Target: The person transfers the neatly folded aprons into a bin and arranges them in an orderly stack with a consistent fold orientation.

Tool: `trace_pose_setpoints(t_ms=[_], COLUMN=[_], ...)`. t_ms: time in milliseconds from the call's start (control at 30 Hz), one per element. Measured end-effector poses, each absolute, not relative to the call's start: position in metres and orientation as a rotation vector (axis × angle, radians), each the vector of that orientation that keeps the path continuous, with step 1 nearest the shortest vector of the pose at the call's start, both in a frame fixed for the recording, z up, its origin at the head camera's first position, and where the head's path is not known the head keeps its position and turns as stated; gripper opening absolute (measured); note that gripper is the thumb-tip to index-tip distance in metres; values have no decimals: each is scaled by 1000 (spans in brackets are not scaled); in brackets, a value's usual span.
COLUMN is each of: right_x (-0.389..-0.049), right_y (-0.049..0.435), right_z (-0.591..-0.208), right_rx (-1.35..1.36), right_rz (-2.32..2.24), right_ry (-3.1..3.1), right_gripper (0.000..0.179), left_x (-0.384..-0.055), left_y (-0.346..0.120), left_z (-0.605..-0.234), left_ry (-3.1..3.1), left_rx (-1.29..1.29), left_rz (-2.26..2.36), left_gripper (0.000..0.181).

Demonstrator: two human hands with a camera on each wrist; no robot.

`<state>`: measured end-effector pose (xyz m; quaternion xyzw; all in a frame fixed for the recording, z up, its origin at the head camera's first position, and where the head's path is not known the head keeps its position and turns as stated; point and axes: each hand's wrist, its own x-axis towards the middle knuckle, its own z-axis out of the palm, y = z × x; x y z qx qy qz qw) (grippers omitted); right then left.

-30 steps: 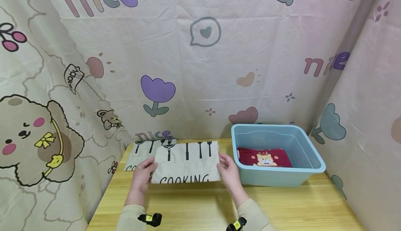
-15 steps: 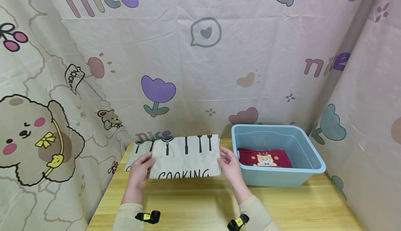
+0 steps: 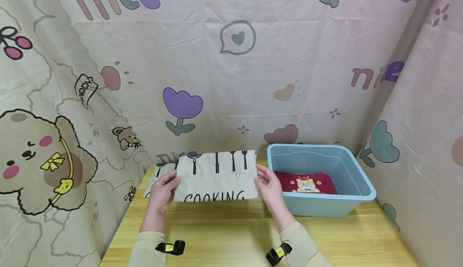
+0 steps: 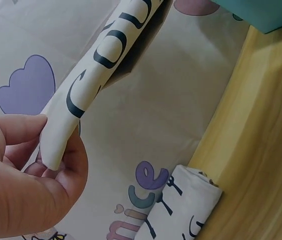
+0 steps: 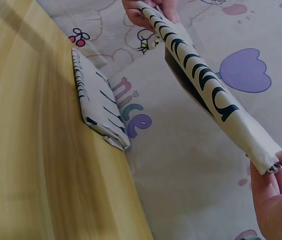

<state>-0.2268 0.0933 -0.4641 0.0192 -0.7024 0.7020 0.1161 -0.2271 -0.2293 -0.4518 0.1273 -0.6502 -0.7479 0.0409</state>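
A folded cream cloth (image 3: 217, 180), printed with black utensils and the word COOKING, is held up above the table. My left hand (image 3: 161, 190) pinches its left edge, thumb in front and fingers behind. At the opposite edge, my right hand (image 3: 270, 185) grips it the same way. The left wrist view shows the left thumb and fingers around one end of the cloth (image 4: 101, 65). Behind it on the table lies a second folded cloth (image 3: 154, 180) with a like print, partly hidden in the head view; the right wrist view shows this folded cloth (image 5: 98, 100) whole.
On the right of the wooden table (image 3: 224, 239) stands a light blue plastic bin (image 3: 318, 206). A dark red folded item (image 3: 285, 182) with a cartoon animal on it lies inside. A printed curtain (image 3: 231, 90) hangs behind the table and along both sides.
Both hands have raised the cloth and moved it slightly away from me, its upper edge now higher against the curtain. It covers more of the second cloth. The bin has stayed still.
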Motion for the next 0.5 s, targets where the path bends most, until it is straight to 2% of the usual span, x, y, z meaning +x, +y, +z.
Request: trace_pose_setpoints(t_ms=[500], right_x=[-229], right_y=[106], right_z=[-453], right_rx=[40], right_rz=[2060], right_ry=[-2046], right_gripper=[44], left_x=[-232], left_y=[-217], left_z=[-438], left_ry=[-1927], left_rx=[333], left_rz=[-2320], left_gripper=[51])
